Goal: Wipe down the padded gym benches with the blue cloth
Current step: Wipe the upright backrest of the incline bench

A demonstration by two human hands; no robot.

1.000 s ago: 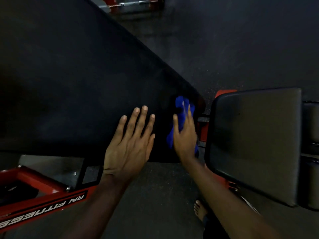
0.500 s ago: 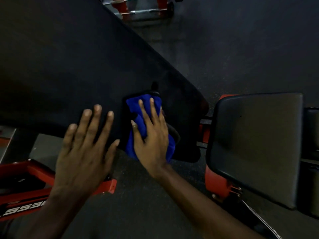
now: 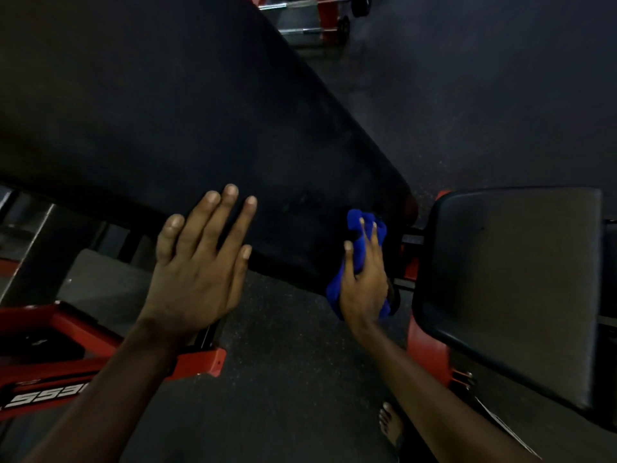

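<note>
A long black padded bench (image 3: 173, 105) slants across the view from upper left to its near end at centre right. My right hand (image 3: 365, 282) presses the bunched blue cloth (image 3: 359, 228) against that near end corner; part of the cloth hangs below my palm. My left hand (image 3: 200, 262) lies flat with fingers spread on the bench's lower edge, holding nothing. A second black padded seat (image 3: 514, 285) stands just right of the cloth, apart from it.
A red steel frame (image 3: 66, 365) with white lettering sits under the bench at lower left. Red frame parts (image 3: 425, 342) support the right seat. A barbell rack (image 3: 314, 18) stands at the top. Dark rubber floor (image 3: 283, 362) lies below, with my bare foot (image 3: 390, 426) on it.
My right hand has slid the cloth rightward along the bench to its end corner. My left hand has shifted right and up along the bench's edge.
</note>
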